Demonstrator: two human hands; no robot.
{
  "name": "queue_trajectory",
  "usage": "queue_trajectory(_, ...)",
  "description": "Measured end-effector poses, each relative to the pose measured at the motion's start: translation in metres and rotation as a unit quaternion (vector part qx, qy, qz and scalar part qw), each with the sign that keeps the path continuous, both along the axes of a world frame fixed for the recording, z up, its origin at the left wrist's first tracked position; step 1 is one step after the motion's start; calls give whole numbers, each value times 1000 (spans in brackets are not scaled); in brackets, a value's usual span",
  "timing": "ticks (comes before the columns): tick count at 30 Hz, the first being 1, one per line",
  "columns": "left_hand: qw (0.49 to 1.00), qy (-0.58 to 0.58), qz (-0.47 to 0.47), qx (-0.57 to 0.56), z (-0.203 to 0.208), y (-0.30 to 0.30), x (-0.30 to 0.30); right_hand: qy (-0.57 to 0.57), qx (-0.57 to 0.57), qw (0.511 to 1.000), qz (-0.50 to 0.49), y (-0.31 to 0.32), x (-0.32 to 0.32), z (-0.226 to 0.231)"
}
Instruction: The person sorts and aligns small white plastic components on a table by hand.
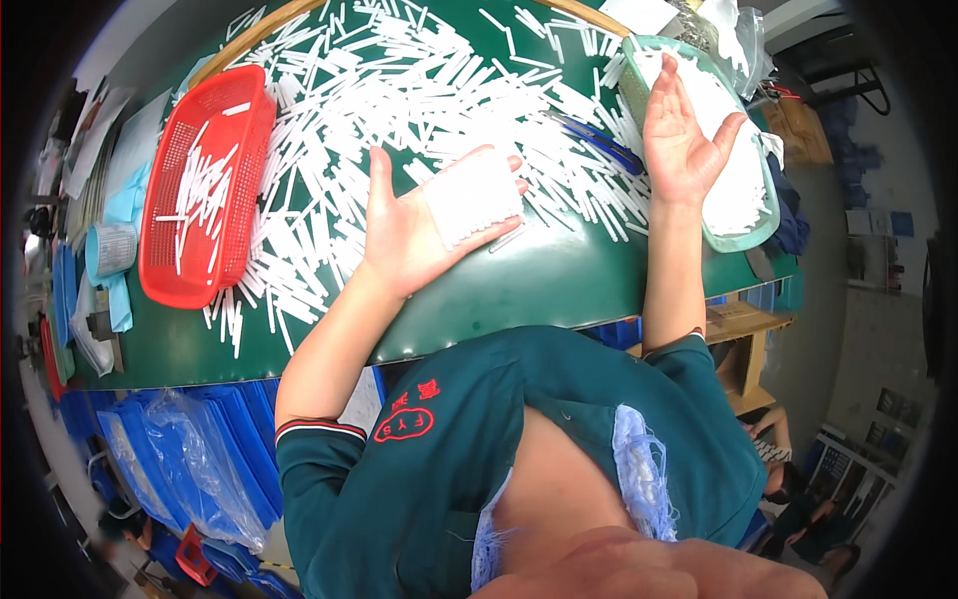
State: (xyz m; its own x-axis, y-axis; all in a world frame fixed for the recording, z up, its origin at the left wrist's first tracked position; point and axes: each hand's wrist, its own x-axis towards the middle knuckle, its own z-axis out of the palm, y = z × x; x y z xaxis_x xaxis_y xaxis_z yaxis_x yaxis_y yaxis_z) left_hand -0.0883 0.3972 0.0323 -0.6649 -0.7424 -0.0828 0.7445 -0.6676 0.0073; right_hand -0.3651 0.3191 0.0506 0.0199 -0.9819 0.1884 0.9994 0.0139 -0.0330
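A neat row of white sticks [469, 197] lies side by side across my left palm. My left hand [399, 235] is turned palm up, its fingers under and around the row and its thumb sticking out to the side. Loose white sticks [399, 90] of the same kind cover much of the green table beyond. My right hand [684, 150] is raised with palm up and fingers stretched, holding nothing. It hangs over the near-left side of a pale green basket [753, 238] filled with white sticks. Whether it touches the basket cannot be seen.
At the left stands a red perforated basket [160, 255] with some sticks inside. A blue pen-like tool [604, 143] lies among the sticks left of my right hand. A wooden strip [249, 42] edges the pile. Blue crates [200, 439] stand below the table, and other people sit farther off.
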Motion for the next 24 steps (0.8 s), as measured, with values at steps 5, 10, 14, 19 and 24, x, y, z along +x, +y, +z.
queue_trajectory(5, 999, -19, 30, -8, 6, -5, 4, 320, 8, 947, -15, 20, 46, 14)
queue_trajectory(10, 999, -17, 31, -39, 4, -7, 10, 790, -426, 381, -222, 40, 71, 13)
queue_trajectory(14, 998, -44, 34, -34, 4, -6, 11, 800, -434, 366, -194, 42, 79, 1)
queue_trajectory(19, 999, -27, 6, -34, 2, -6, 9, 803, -447, 343, -195, 43, 81, 5)
queue_trajectory(24, 999, 5, -17, -30, -5, -5, 7, 805, -462, 327, -178, 46, 86, 3)
